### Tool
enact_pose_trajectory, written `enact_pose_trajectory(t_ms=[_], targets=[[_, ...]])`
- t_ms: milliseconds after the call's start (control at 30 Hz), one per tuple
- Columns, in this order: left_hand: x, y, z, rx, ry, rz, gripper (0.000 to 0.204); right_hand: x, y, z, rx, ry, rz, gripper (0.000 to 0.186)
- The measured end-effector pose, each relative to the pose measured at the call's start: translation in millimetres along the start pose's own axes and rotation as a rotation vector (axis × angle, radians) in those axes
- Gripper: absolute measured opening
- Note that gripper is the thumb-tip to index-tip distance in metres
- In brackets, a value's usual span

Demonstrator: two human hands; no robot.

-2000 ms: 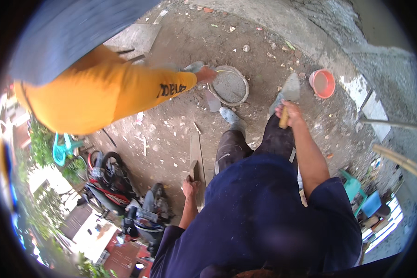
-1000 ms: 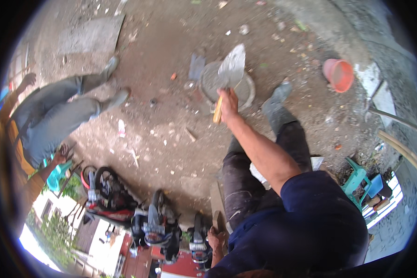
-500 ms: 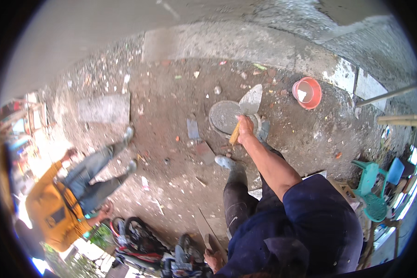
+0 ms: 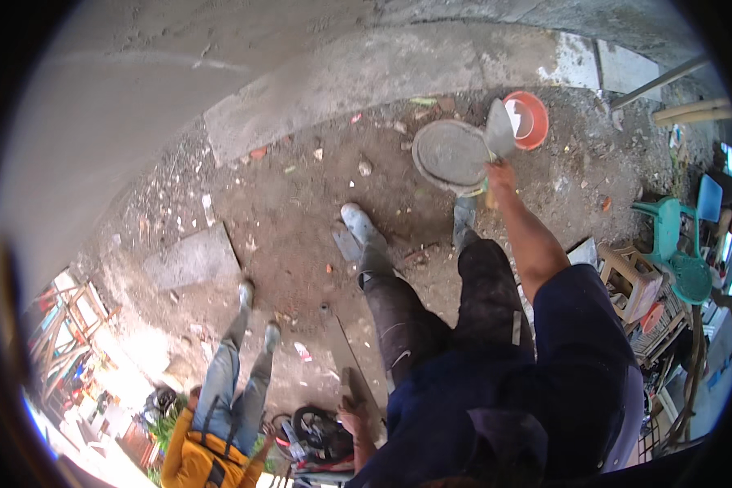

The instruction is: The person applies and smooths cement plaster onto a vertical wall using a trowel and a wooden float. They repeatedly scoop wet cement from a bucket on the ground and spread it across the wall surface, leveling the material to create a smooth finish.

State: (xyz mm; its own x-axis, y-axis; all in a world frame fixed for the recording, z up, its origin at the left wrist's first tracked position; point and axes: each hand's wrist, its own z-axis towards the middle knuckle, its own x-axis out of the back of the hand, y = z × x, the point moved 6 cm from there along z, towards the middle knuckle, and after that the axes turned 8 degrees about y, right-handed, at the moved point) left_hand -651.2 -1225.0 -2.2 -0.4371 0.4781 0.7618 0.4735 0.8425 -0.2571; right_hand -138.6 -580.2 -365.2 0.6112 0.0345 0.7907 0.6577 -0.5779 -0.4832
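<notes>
My right hand (image 4: pixel 500 175) is closed round the handle of a trowel (image 4: pixel 500 130) with a broad grey blade. The blade stands over the right edge of a round container (image 4: pixel 416 153), which is filled with wet grey mortar (image 4: pixel 454 153). Low in the view, my left hand (image 4: pixel 352 417) grips a long, narrow plastering float (image 4: pixel 343 351) by its handle, beside my left leg. Just right of the trowel blade is an orange bucket (image 4: pixel 540 122) with something white inside.
A person in an orange top (image 4: pixel 207 464) stands at lower left near a motorbike (image 4: pixel 317 435). A flat grey board (image 4: pixel 193 259) lies on the rubble-strewn ground. At right are a green plastic chair (image 4: pixel 667 228), a crate (image 4: pixel 630 281) and poles (image 4: pixel 663 81). A grey wall (image 4: pixel 122 89) rises ahead.
My view has turned and shifted. My left foot has stepped forward. The trowel blade, still in my right hand, now stands more upright at the container's right edge. The float stays in my left hand.
</notes>
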Motion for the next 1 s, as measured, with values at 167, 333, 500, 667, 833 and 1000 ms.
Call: enact_pose_trajectory(t_ms=[167, 333, 500, 667, 833, 1000], targets=[[91, 70, 172, -0.243, 0.050, -0.025, 0.079, 111, 61, -61, -0.187, 0.236, -0.173, 0.037], [205, 132, 271, -0.474, 0.205, -0.091, 0.079, 163, 19, -245, -0.235, 0.072, 0.269, 0.023], [300, 208, 331, -0.690, 0.299, -0.062, 0.083, 168, 9, -380, -0.765, 0.050, 0.270, 0.019], [356, 243, 364, -0.826, 0.360, -0.022, 0.082, 166, -11, -443, -0.902, 0.087, 0.404, 0.021], [384, 227, 367, -0.722, 0.431, 0.089, 0.077, 156, -10, -439, -0.804, 0.092, 0.374, 0.021], [376, 142, 386, -0.555, 0.608, 0.266, 0.062, 126, -27, -393, -0.592, 0.086, 0.168, 0.033]])
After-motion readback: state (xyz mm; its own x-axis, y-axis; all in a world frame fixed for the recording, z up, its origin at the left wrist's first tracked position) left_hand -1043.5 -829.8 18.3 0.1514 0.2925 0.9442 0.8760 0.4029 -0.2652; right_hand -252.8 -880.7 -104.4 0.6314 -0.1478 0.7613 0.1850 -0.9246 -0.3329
